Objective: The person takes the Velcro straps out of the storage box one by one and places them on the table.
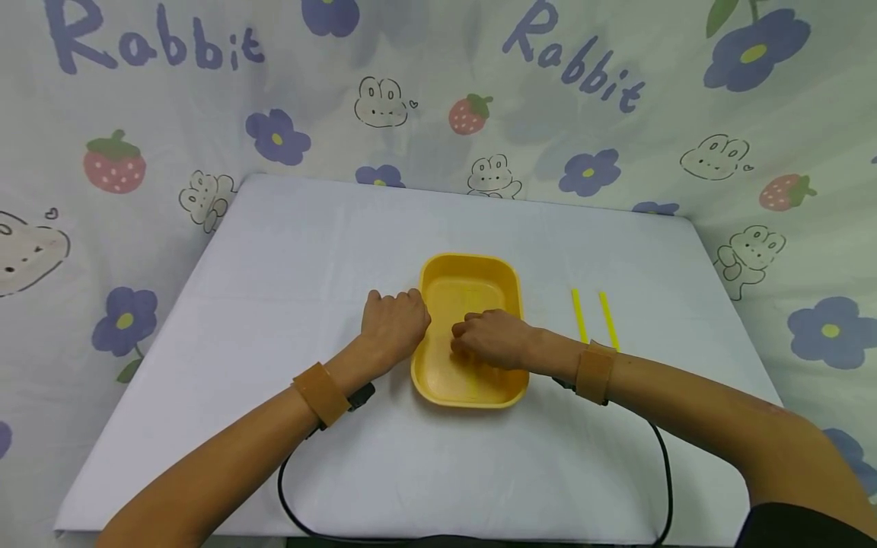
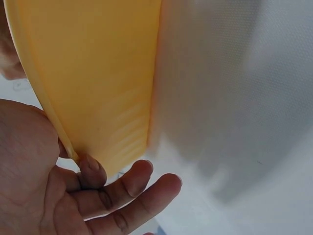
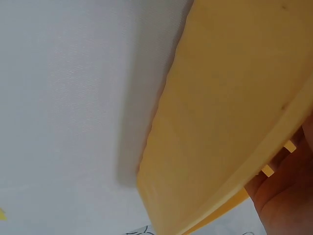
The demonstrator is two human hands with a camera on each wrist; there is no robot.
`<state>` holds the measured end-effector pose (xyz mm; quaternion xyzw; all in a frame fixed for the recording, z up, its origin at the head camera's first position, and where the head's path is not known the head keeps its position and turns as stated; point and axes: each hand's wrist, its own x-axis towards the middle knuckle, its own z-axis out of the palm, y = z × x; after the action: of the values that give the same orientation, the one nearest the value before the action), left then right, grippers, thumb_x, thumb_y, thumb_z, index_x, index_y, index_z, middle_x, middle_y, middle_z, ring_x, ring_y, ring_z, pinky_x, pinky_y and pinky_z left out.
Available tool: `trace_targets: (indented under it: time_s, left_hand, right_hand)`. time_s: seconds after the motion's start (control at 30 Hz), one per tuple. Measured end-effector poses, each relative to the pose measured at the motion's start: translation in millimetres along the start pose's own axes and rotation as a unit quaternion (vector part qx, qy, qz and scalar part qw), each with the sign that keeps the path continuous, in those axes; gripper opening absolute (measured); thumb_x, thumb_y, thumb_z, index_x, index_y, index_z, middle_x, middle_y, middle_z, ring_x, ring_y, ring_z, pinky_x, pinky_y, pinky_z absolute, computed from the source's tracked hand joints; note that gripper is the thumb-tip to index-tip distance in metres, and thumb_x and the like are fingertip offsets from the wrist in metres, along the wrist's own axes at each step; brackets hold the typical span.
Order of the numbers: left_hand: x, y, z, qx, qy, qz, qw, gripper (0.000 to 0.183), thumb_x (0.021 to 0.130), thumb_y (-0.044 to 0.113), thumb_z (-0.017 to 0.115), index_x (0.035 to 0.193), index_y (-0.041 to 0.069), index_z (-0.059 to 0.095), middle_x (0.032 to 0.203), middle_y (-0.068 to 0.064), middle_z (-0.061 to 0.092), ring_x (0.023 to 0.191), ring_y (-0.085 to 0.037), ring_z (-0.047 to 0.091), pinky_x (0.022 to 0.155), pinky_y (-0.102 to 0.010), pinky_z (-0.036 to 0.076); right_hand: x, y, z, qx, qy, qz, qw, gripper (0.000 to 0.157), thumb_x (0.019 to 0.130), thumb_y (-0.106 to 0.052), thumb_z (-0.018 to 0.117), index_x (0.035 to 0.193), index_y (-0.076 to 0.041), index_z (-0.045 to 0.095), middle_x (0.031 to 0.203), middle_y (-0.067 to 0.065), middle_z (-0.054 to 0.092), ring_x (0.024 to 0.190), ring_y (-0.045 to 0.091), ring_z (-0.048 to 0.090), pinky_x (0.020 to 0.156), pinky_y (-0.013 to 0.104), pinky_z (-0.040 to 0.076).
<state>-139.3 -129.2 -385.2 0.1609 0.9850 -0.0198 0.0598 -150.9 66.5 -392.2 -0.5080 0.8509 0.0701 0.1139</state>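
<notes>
A yellow plastic tray (image 1: 469,266) with rounded corners sits on the white-covered table. My left hand (image 1: 397,323) grips its left rim; in the left wrist view, a curled finger (image 2: 92,171) meets the edge while two others extend below the tray's outer wall (image 2: 98,73). Over the right rim reaches my right hand (image 1: 496,339), its fingers bent down inside the tray. Their tips are hidden in every view, so I cannot tell whether they hold anything. The right wrist view shows the tray's outer wall (image 3: 220,98) with the palm (image 3: 288,196) beyond the rim.
Two thin yellow strips, a left one (image 1: 579,313) and a right one (image 1: 608,320), lie side by side right of the tray, near my right forearm. A black cable (image 1: 668,472) loops along the front. A printed curtain (image 1: 425,46) hangs behind the table.
</notes>
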Motion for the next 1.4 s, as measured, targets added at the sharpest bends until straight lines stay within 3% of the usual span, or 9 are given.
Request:
trace_targets:
  time_s: [0.37,0.53,0.73,0.9,1.03,1.17,1.4]
  left_hand:
    - [-0.4,-1.0,-0.3,0.004,-0.005,0.001,1.0,0.032,0.106,0.028,0.043,0.084,0.005,0.049,0.068,-0.005,0.049,0.057,-0.023,0.05,0.065,-0.037,0.036]
    - [-0.8,-0.6,-0.1,0.005,-0.007,0.003,1.0,0.032,0.105,0.028,0.044,0.084,0.005,0.049,0.068,-0.005,0.049,0.057,-0.023,0.051,0.066,-0.037,0.038]
    - [-1.7,-1.0,-0.9,0.007,-0.002,0.005,1.0,0.032,0.105,0.028,0.045,0.084,0.005,0.049,0.067,-0.005,0.048,0.057,-0.022,0.05,0.066,-0.037,0.038]
    - [-1.3,-2.0,0.0,0.008,-0.002,0.005,1.0,0.033,0.106,0.029,0.045,0.084,0.005,0.049,0.068,-0.005,0.048,0.057,-0.023,0.05,0.065,-0.037,0.037]
    - [-0.4,-2.0,-0.5,0.01,0.002,0.005,0.9999,0.034,0.106,0.029,0.044,0.083,0.005,0.049,0.068,-0.005,0.048,0.056,-0.023,0.05,0.065,-0.037,0.037]
    - [0.0,-1.7,-1.1,0.009,0.001,0.004,0.9999,0.034,0.106,0.029,0.044,0.082,0.005,0.048,0.067,-0.005,0.047,0.056,-0.022,0.05,0.065,-0.037,0.036]
    - [-0.1,-0.1,-0.8,0.002,-0.008,0.0,1.0,0.033,0.106,0.029,0.044,0.085,0.005,0.049,0.069,-0.005,0.049,0.057,-0.023,0.05,0.066,-0.037,0.036]
  right_hand:
    - [-0.1,0.3,-3.7,-0.036,-0.01,-0.021,0.999,0.015,0.092,-0.006,0.068,0.09,-0.021,0.066,0.082,-0.006,0.058,0.08,0.016,0.052,0.074,0.03,0.041]
    - [-2.3,1.9,-4.1,0.005,-0.006,-0.031,0.999,0.018,0.093,-0.004,0.063,0.085,-0.019,0.059,0.072,-0.006,0.048,0.068,0.013,0.045,0.067,0.028,0.038]
    - [-4.6,2.8,-7.0,0.069,0.018,-0.029,0.997,0.014,0.095,-0.005,0.064,0.096,-0.018,0.07,0.076,-0.007,0.054,0.065,0.01,0.045,0.064,0.023,0.044]
    - [-7.1,3.3,-15.2,0.098,0.023,-0.02,0.995,0.009,0.096,-0.01,0.065,0.09,-0.017,0.067,0.077,-0.006,0.054,0.068,0.01,0.047,0.063,0.021,0.045]
    - [-11.3,5.3,-23.6,0.111,0.056,0.002,0.992,0.004,0.095,-0.017,0.069,0.095,-0.018,0.066,0.082,-0.008,0.063,0.07,0.008,0.052,0.065,0.021,0.047]
    - [-16.8,8.4,-30.9,0.117,0.096,0.02,0.988,0.009,0.095,-0.024,0.069,0.1,-0.019,0.063,0.085,-0.008,0.066,0.07,0.007,0.053,0.065,0.02,0.047]
    - [-28.1,17.9,-43.8,0.196,0.158,0.046,0.967,0.008,0.097,-0.023,0.066,0.101,-0.018,0.062,0.084,-0.006,0.065,0.072,0.007,0.054,0.067,0.023,0.049]
